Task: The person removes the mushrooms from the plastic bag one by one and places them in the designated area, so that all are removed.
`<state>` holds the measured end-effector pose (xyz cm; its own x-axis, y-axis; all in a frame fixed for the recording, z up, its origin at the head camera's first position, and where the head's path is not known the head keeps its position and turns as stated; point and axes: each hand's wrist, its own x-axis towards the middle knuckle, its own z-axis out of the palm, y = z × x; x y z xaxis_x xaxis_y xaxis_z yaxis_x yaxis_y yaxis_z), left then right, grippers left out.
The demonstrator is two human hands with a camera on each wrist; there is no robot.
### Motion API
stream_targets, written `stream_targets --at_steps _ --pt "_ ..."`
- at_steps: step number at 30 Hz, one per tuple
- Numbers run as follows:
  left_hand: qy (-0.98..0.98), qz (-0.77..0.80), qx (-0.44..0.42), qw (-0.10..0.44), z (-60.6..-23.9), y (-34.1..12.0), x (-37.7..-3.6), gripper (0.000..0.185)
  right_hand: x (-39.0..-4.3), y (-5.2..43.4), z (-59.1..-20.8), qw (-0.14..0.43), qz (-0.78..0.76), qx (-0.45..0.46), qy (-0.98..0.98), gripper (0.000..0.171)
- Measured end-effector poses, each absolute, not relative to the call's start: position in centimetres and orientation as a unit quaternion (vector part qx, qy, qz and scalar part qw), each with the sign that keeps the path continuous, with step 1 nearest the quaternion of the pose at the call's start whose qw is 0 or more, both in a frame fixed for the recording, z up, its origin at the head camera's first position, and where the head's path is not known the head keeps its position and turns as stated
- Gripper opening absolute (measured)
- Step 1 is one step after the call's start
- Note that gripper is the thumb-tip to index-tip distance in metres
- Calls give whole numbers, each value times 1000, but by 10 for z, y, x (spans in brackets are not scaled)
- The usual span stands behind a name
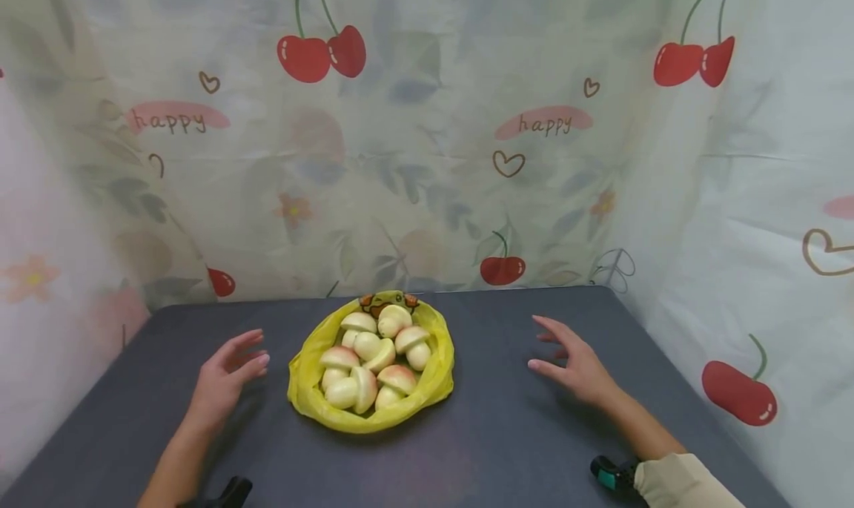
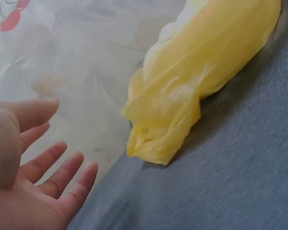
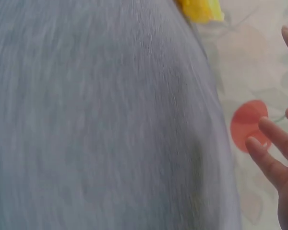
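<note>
Cherry-print curtain (image 1: 427, 144) walls a dark grey table (image 1: 520, 434) on three sides.

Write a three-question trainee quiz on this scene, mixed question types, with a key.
1. True or false: the left hand grips the yellow bag.
2. Multiple choice: the mushroom-shaped buns lie A) loose on the table, B) in the bag, C) in the right hand.
3. Fill in: both hands are ____, one at each side of the bag.

Key: 1 false, it is apart from the bag. 2 B. 3 open.
</note>
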<state>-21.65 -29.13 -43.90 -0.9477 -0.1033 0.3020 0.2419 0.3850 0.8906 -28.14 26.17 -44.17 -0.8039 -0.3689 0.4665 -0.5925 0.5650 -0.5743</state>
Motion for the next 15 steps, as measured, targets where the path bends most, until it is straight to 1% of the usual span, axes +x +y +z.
stream_targets --at_steps 3,8,15 --pt "-813 -567 -30 129 -439 -286 -220 57 -282 253 -443 138 404 257 -867 68" --pt "-808 -583 -11 81 -439 -281 -230 63 -285 234 -444 140 447 231 -853 58" --pt "-798 -600 13 55 -443 -271 -240 59 -286 206 -441 158 484 223 -831 44"
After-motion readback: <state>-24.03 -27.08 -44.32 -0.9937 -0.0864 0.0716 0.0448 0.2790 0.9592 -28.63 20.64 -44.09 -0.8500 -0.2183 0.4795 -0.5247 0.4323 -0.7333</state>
